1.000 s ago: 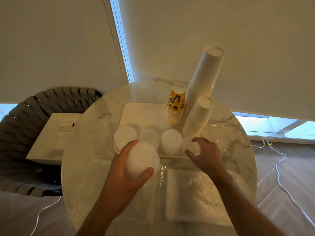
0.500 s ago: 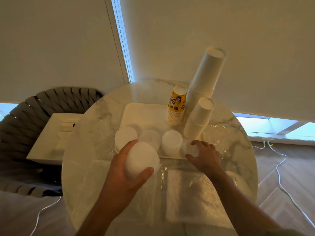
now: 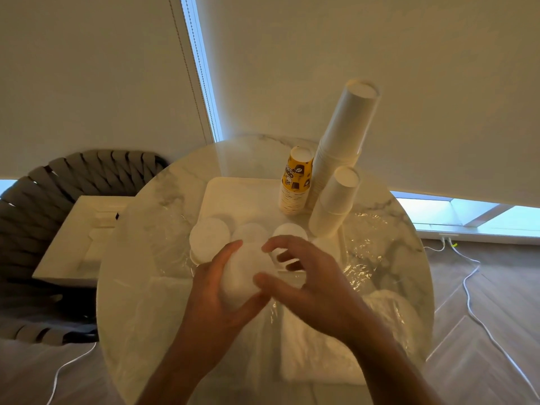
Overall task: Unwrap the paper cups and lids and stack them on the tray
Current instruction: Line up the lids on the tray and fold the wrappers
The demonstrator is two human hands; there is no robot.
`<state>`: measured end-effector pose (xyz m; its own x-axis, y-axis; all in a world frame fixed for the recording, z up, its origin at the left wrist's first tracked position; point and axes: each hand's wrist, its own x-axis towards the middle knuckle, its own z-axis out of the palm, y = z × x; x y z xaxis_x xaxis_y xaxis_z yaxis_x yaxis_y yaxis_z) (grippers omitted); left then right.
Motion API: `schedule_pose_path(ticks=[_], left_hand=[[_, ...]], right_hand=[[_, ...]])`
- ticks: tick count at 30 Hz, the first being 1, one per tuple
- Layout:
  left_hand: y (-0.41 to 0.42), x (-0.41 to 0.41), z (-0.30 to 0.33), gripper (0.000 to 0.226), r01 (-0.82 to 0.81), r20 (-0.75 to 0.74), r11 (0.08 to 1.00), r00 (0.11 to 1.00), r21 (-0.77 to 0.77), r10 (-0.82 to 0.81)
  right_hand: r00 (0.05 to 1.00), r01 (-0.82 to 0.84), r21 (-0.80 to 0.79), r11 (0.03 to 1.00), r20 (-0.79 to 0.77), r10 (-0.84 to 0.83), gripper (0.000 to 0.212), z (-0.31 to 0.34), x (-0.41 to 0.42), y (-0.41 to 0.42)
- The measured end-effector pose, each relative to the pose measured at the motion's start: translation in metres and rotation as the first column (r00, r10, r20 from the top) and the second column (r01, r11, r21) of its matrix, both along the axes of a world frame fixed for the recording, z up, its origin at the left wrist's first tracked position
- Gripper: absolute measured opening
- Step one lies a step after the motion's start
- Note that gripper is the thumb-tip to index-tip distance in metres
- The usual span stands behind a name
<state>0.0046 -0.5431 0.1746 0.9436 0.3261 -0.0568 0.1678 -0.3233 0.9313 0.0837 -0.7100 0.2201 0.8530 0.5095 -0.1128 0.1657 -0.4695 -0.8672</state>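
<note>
While both hands (image 3: 263, 287) meet, lids (image 3: 245, 273) sit between (seemingly gripped).

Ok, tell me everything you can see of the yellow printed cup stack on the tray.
The yellow printed cup stack stands upside down at the tray's far right, leaning slightly. It looks like paper: yellow with brown and white cartoon print, a pale base on top, many nested rims showing at the bottom. It stands close against the tall white cup stack; neither hand touches it.
</note>
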Motion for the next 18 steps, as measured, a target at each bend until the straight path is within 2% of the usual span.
schedule_pose_path(ticks=[2,5,9,15,18], left_hand=[[-0.001,0.001,0.002,0.076,0.021,-0.011,1.000,1.000,0.011,-0.021],[-0.003,0.002,0.003,0.082,0.050,-0.003,0.998,0.999,0.023,-0.050],[-0.005,0.001,0.003,0.087,0.066,-0.011,0.998,0.998,0.001,-0.066],[-0.006,-0.001,0.004,0.085,0.066,-0.007,0.998,0.998,0.002,-0.066],[-0.002,-0.002,0.003,0.085,0.050,0.002,0.998,0.999,0.026,-0.050]], right_hand=[[0.997,-0.068,-0.072,0.995,-0.042,0.065,0.048,0.002,-0.004,0.004],[0.999,-0.041,-0.092,0.995,-0.030,0.038,0.052,0.000,-0.007,0.006],[0.999,0.003,-0.042,0.999,-0.044,-0.005,0.051,-0.006,-0.008,0.002],[0.987,0.080,0.104,0.991,-0.146,-0.064,0.038,-0.006,-0.004,-0.004],[0.970,0.206,0.143,0.968,-0.161,-0.182,0.038,-0.009,0.010,-0.019]])
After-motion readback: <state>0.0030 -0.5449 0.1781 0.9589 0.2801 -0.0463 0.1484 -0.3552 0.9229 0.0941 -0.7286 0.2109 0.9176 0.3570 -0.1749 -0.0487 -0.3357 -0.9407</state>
